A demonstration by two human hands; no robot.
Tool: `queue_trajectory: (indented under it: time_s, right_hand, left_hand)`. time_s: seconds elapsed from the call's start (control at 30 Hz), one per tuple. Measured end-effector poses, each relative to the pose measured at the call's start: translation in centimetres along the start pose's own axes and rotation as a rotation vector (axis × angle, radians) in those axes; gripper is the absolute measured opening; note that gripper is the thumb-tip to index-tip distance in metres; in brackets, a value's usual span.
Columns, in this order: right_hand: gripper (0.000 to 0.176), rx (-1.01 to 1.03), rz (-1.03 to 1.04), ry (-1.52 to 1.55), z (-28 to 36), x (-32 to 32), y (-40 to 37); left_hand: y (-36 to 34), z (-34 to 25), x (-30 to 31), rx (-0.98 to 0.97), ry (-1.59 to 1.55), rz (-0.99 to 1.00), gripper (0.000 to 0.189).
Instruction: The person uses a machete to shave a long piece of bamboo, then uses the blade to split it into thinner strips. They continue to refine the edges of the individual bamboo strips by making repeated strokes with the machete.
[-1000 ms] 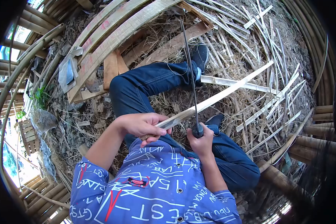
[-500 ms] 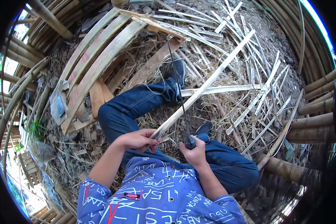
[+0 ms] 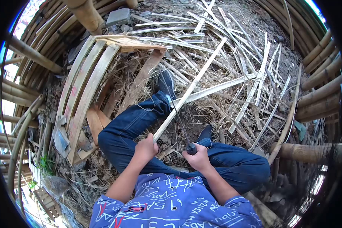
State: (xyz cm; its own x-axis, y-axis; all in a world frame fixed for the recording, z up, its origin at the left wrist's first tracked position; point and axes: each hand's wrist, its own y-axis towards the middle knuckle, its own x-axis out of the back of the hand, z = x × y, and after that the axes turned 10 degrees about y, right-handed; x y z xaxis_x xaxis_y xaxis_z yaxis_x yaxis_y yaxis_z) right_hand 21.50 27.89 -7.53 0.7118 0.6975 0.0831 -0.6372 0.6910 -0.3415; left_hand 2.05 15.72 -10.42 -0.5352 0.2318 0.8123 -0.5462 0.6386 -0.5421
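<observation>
Jutting forward from the clenched left hand (image 3: pixel 145 149), a pale strip (image 3: pixel 189 89) — blade (image 3: pixel 183 127) crossing it, handle (image 3: pixel 192 148) clasped in right hand (image 3: pixel 198 158).

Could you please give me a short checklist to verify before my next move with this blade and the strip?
1. Right hand firm on the dark handle: ok, fingers closed around it.
2. Left hand holding the pale strip: ok, gripped at its near end.
3. Left hand away from the blade: ok, the blade crosses the strip farther up.
4. Blade touching the strip: cannot tell, they only cross in this view.
5. Blade clear of the left shoe: cannot tell, its far end overlaps the shoe in view.
</observation>
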Motion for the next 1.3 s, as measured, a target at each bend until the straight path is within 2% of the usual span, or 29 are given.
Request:
queue_trajectory:
  time_s: [0.1,0.23,0.33,0.5,0.7,0.77,1.0,1.3]
  right_hand:
    - [0.021,-0.026,0.009,0.007,-1.2,0.0,0.4]
    - [0.019,-0.009,-0.002,0.007,-1.2,-0.3,0.6]
    - [0.018,0.015,-0.012,-0.046,-1.1,-0.3,0.9]
    - [0.024,0.099,0.095,-0.389,-1.8,-0.1,1.0]
    - [0.025,0.106,0.149,-0.477,-1.5,-0.5,1.0]
    - [0.025,0.107,0.171,-0.588,-1.2,-0.3,1.3]
    - [0.024,0.147,0.121,-0.728,-1.3,0.5,3.1]
    - [0.025,0.21,0.065,-0.794,-1.8,0.7,4.3]
  left_hand:
    - [0.2,-0.2,-0.6,0.001,-0.082,0.005,0.026]
    - [-0.9,-2.0,1.4,-0.029,-0.212,0.091,0.031]
    - [-1.1,-1.7,0.5,-0.054,-0.194,0.094,0.034]
    - [-2.3,-2.4,1.2,-0.082,-0.237,0.126,0.03]
    - [-3.6,-3.0,1.6,-0.167,-0.322,0.185,0.028]
    - [-4.0,-3.5,2.6,-0.163,-0.31,0.211,0.025]
    - [-5.0,-3.6,2.9,-0.185,-0.407,0.138,0.024]
    - [-5.2,-3.2,3.2,-0.21,-0.302,0.067,0.019]
